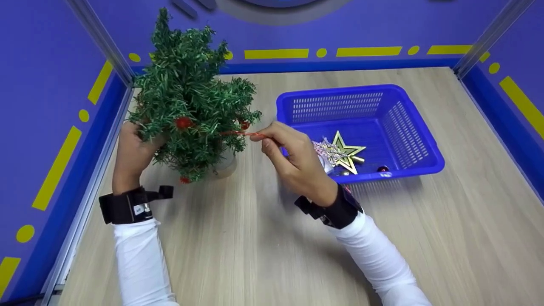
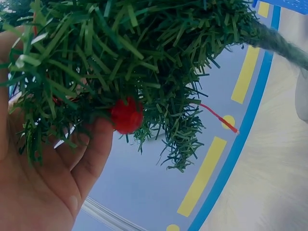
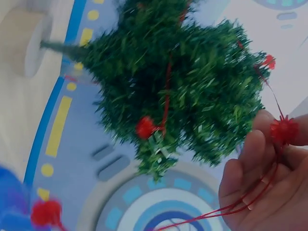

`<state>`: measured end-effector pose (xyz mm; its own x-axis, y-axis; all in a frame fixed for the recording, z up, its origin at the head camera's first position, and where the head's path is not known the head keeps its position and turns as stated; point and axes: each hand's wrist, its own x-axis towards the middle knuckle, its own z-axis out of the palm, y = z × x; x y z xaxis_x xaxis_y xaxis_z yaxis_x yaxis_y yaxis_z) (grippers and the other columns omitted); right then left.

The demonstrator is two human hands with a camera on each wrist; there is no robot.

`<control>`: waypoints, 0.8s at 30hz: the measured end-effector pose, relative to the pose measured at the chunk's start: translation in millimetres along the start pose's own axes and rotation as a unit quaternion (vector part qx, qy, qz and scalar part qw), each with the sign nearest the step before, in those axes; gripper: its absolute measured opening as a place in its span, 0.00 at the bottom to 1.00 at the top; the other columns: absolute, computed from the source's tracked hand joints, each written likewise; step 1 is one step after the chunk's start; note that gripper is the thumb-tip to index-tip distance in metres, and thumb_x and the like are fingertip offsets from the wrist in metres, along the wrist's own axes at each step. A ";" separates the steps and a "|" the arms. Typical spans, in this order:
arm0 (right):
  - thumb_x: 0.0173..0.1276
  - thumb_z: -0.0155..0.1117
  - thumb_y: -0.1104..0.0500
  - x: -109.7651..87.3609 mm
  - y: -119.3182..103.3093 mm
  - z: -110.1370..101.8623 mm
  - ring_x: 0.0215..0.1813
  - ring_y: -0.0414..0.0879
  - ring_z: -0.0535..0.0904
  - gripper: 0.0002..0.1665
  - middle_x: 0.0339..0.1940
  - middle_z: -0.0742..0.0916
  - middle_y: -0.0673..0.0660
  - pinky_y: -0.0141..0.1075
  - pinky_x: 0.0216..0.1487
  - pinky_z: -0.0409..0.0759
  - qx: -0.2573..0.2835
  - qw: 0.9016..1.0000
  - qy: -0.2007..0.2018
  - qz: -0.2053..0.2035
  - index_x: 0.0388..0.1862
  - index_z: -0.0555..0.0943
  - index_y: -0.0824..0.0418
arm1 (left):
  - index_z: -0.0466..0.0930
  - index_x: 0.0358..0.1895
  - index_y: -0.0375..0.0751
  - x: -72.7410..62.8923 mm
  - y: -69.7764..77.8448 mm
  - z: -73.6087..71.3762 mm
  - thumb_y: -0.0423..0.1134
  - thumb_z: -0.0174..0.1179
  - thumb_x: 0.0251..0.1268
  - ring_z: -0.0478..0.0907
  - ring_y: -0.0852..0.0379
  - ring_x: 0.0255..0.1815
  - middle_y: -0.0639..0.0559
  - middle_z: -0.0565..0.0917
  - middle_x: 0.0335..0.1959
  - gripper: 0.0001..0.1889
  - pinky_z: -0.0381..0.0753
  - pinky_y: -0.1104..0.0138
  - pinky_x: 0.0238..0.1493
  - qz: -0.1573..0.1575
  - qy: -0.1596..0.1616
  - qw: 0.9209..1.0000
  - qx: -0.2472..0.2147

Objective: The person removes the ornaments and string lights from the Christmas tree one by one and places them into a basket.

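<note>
Red string (image 1: 243, 133) part-strung on tree (image 1: 187, 93), our right hand (image 1: 297, 159) pinching; left hand (image 1: 136, 152), 8 o'clock, grip hidden; star (image 1: 348, 151) unplaced, 4 o'clock.

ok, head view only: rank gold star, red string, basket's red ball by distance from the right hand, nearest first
From the right hand:
1. Red string: in its grip, pinched at the fingertips, running left to the tree.
2. Gold star: to its right, inside the basket.
3. Red ball: farther right, by the basket's near wall.
</note>
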<state>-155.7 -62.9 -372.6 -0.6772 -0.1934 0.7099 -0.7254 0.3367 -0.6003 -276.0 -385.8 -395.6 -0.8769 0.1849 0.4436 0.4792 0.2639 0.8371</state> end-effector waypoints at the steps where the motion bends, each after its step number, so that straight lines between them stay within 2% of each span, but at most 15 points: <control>1: 0.76 0.52 0.68 0.0 -1.9 0.0 0.32 0.41 0.75 0.13 0.32 0.83 0.54 0.33 0.34 0.74 0.005 1.000 -0.002 -0.011 0.47 0.85 0.65 | 0.68 0.24 0.27 0.0 -0.2 -0.2 0.25 0.64 0.57 0.63 0.64 0.22 0.62 0.65 0.20 0.13 0.63 0.68 0.32 0.002 -0.002 1.000 -0.001; 5: 0.74 0.57 0.68 -1.5 -7.3 -0.3 0.28 0.39 0.72 0.11 0.29 0.83 0.53 0.33 0.31 0.71 0.000 0.998 -0.037 -0.052 0.46 0.85 0.65 | 0.76 0.29 0.27 0.0 2.3 -0.2 0.25 0.65 0.61 0.69 0.64 0.23 0.61 0.73 0.21 0.07 0.68 0.69 0.32 -0.004 -0.005 1.000 -0.017; 7: 0.74 0.59 0.67 -2.2 -10.2 -1.2 0.27 0.39 0.72 0.09 0.28 0.83 0.52 0.33 0.31 0.71 -0.007 0.996 -0.063 -0.065 0.46 0.86 0.63 | 0.76 0.30 0.26 -0.3 2.7 -0.1 0.27 0.66 0.63 0.69 0.64 0.23 0.61 0.73 0.20 0.08 0.68 0.69 0.32 -0.010 -0.002 1.000 -0.010; 10: 0.76 0.59 0.63 -3.2 -12.7 -1.8 0.29 0.39 0.73 0.11 0.30 0.85 0.50 0.34 0.34 0.73 -0.036 0.991 -0.110 -0.064 0.49 0.86 0.61 | 0.76 0.28 0.30 -1.1 0.4 -0.9 0.29 0.66 0.64 0.67 0.64 0.20 0.62 0.70 0.18 0.10 0.67 0.69 0.31 -0.013 0.008 1.000 0.003; 13: 0.79 0.56 0.60 -3.6 -13.0 -1.9 0.29 0.39 0.72 0.14 0.32 0.85 0.49 0.35 0.35 0.72 -0.062 0.987 -0.142 -0.051 0.56 0.85 0.60 | 0.75 0.25 0.40 -1.0 -3.7 -1.6 0.36 0.66 0.67 0.63 0.65 0.19 0.63 0.66 0.17 0.13 0.64 0.68 0.28 -0.003 0.030 0.999 0.012; 16: 0.80 0.54 0.59 -3.1 -12.0 -1.9 0.29 0.38 0.71 0.16 0.33 0.84 0.49 0.35 0.34 0.71 -0.068 0.987 -0.142 -0.045 0.59 0.83 0.59 | 0.80 0.32 0.48 1.9 -6.0 0.0 0.46 0.66 0.69 0.66 0.64 0.23 0.61 0.73 0.24 0.09 0.63 0.68 0.30 0.009 0.070 0.997 -0.008; 17: 0.80 0.54 0.59 -2.8 -11.6 -1.9 0.29 0.39 0.71 0.16 0.34 0.84 0.49 0.35 0.34 0.71 -0.065 0.987 -0.137 -0.045 0.59 0.83 0.60 | 0.81 0.36 0.48 3.0 -6.0 0.9 0.46 0.64 0.71 0.65 0.63 0.24 0.60 0.76 0.29 0.07 0.62 0.68 0.31 0.008 0.083 0.996 -0.013; 19: 0.80 0.55 0.60 -2.8 -10.6 -2.0 0.29 0.39 0.71 0.15 0.35 0.85 0.50 0.35 0.35 0.72 -0.062 0.989 -0.126 -0.048 0.57 0.84 0.60 | 0.82 0.48 0.47 5.1 -5.1 3.3 0.47 0.62 0.73 0.70 0.62 0.34 0.57 0.80 0.43 0.10 0.67 0.68 0.39 -0.003 0.103 0.994 -0.036; 21: 0.79 0.56 0.61 -3.1 -9.3 -1.5 0.30 0.39 0.72 0.14 0.35 0.86 0.50 0.35 0.35 0.72 -0.060 0.990 -0.120 -0.053 0.54 0.85 0.61 | 0.79 0.61 0.46 5.9 -3.1 5.6 0.47 0.55 0.78 0.75 0.60 0.49 0.52 0.79 0.59 0.16 0.71 0.69 0.52 -0.036 0.107 0.993 -0.042; 23: 0.79 0.56 0.60 -3.5 -8.4 -0.7 0.29 0.39 0.72 0.13 0.34 0.85 0.50 0.34 0.34 0.73 -0.062 0.989 -0.123 -0.054 0.53 0.85 0.60 | 0.71 0.70 0.39 4.0 -1.7 6.6 0.39 0.44 0.82 0.72 0.54 0.64 0.45 0.72 0.69 0.20 0.67 0.64 0.67 -0.078 0.085 0.993 -0.009; 24: 0.79 0.56 0.60 -3.7 -8.1 -0.4 0.29 0.38 0.72 0.13 0.33 0.85 0.49 0.34 0.33 0.72 -0.064 0.989 -0.125 -0.054 0.52 0.85 0.60 | 0.66 0.74 0.37 2.8 -1.6 6.7 0.39 0.40 0.84 0.65 0.51 0.74 0.42 0.68 0.73 0.22 0.61 0.61 0.75 -0.097 0.068 0.993 0.008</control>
<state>-147.4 -64.6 -370.3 -0.6182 -0.4508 0.6439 -0.7840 0.4127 -0.4638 -279.0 -379.3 -397.9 -0.9495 0.0003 0.3139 0.2997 0.2980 0.9063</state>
